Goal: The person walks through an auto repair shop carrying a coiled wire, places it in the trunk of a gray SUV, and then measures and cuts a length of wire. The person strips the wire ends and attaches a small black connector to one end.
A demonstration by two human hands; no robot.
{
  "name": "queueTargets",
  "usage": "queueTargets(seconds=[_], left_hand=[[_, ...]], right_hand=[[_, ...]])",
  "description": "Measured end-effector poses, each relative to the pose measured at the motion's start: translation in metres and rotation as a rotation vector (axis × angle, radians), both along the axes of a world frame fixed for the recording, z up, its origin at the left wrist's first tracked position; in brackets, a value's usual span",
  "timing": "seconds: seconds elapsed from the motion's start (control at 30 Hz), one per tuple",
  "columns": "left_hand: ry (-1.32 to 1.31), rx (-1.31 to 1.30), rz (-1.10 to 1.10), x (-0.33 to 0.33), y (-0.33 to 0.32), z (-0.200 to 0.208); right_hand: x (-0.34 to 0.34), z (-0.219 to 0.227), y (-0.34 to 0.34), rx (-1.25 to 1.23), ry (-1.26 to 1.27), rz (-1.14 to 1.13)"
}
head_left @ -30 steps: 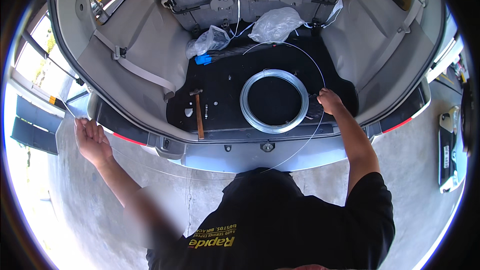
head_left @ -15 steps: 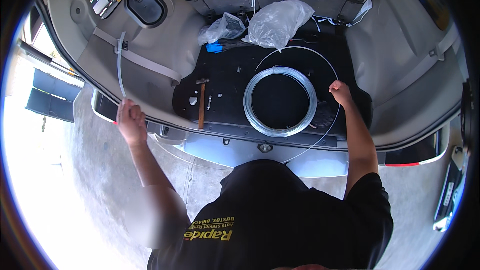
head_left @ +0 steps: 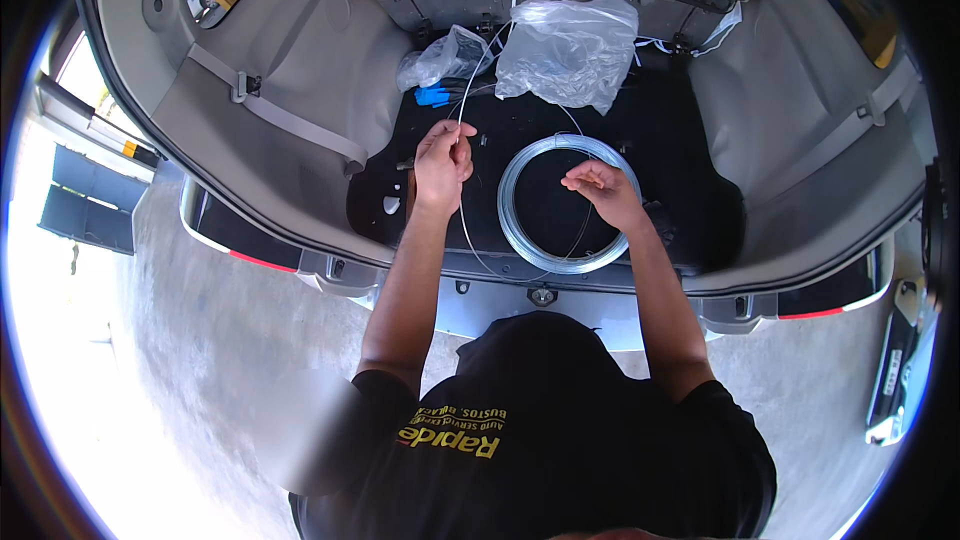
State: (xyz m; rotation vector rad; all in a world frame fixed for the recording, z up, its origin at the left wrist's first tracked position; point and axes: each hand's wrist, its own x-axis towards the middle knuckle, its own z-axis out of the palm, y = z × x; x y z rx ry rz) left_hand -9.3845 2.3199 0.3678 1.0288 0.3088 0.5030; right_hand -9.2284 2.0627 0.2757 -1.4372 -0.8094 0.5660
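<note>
A coil of pale wire (head_left: 568,205) lies flat on the black floor of an open car boot (head_left: 690,170), and everything here is placed from that coil. The left hand (head_left: 443,162) hovers just left of the coil, its fingers pinched together in a clenched grip on a loose strand of wire (head_left: 462,225) that runs down from the hand and curves along the coil's lower left edge; the strand is so thin that its upper run past the hand is hard to follow. The right hand (head_left: 603,190) is over the coil's right half, fingers curled downward and touching or almost touching the turns; whether its grip actually closes on wire I cannot tell, since the fingertips hide the contact. Behind the coil, toward the seat backs, lie a large crumpled clear plastic bag (head_left: 570,50) and a smaller clear bag (head_left: 442,58), with a small blue object (head_left: 432,96) partly tucked under the smaller one. Left of the coil, a dark tool handle (head_left: 404,164) pokes out from behind the left hand, most of it hidden. The person's dark shirt (head_left: 540,430) covers the boot's near edge below the coil.
</note>
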Motion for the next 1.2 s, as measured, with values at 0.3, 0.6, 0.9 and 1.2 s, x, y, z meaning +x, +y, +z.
queueTargets(seconds=[0.3, 0.6, 0.9, 1.2], left_hand=[[-0.248, -0.146, 0.009, -0.026, -0.029, 0.042], [-0.555, -0.136, 0.090, -0.172, 0.053, 0.158], [-0.570, 0.071, 0.364, -0.447, 0.108, 0.276], [-0.241, 0.437, 1.222, -0.817, 0.169, 0.409]], right_hand=[[-0.133, 0.049, 0.053, -0.053, -0.012, 0.393], [-0.133, 0.021, -0.052, -0.263, -0.368, 0.255], [-0.094, -0.013, -0.121, -0.049, -0.714, 0.245], [-0.141, -0.039, -0.147, -0.045, -0.867, 0.339]])
